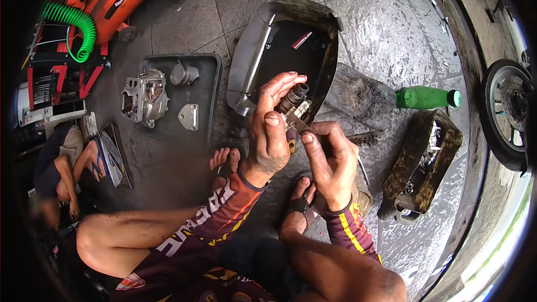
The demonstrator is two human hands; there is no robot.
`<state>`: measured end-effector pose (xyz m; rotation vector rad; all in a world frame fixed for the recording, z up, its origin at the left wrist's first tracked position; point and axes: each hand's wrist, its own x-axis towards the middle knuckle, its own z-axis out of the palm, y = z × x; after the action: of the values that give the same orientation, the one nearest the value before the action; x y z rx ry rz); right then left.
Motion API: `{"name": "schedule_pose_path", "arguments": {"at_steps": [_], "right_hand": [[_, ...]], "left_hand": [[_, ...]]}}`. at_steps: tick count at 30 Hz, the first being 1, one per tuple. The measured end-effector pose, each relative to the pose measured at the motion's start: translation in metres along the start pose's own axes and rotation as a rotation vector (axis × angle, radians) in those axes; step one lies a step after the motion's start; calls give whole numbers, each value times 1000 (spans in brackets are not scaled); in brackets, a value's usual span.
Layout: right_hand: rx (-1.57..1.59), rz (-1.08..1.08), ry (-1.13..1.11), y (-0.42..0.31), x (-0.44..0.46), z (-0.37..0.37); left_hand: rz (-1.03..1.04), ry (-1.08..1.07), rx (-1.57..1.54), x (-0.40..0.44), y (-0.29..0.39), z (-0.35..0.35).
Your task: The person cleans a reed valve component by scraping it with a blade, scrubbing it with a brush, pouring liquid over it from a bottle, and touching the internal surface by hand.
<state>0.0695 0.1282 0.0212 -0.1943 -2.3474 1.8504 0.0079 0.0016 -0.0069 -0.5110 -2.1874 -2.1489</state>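
My left hand (269, 137) is wrapped round a small metal engine part with a dark, ribbed round neck (294, 96), held above the floor. Against its pale flat face lies a thin flat blade-like piece (298, 124), pinched between the thumb and fingers of my right hand (331, 163). What exactly that piece is I cannot tell. A brownish rounded end (291, 141) shows just below the part. Beyond my hands sits a grey basin (246, 56) with dark liquid, a red-and-silver item (302, 40) inside it.
At left, a black tray (215, 86) holds an engine casing (150, 98), a round metal part (183, 73) and a small plate (189, 116). Rightward are a green bottle (422, 98), a cut dirty container (403, 176) and a wheel (506, 112). Another person (67, 162) sits far left.
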Motion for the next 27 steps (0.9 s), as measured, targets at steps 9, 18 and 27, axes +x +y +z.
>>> {"name": "schedule_pose_path", "arguments": {"at_steps": [9,18,27], "right_hand": [[-93,52,56,-7,12,-19],[-120,47,27,-7,17,-18],[-43,2,-4,-5,13,-20]], "left_hand": [[84,-25,122,2,-2,-3],[52,-24,102,-1,-4,-4],[-48,3,55,2,5,4]]}}
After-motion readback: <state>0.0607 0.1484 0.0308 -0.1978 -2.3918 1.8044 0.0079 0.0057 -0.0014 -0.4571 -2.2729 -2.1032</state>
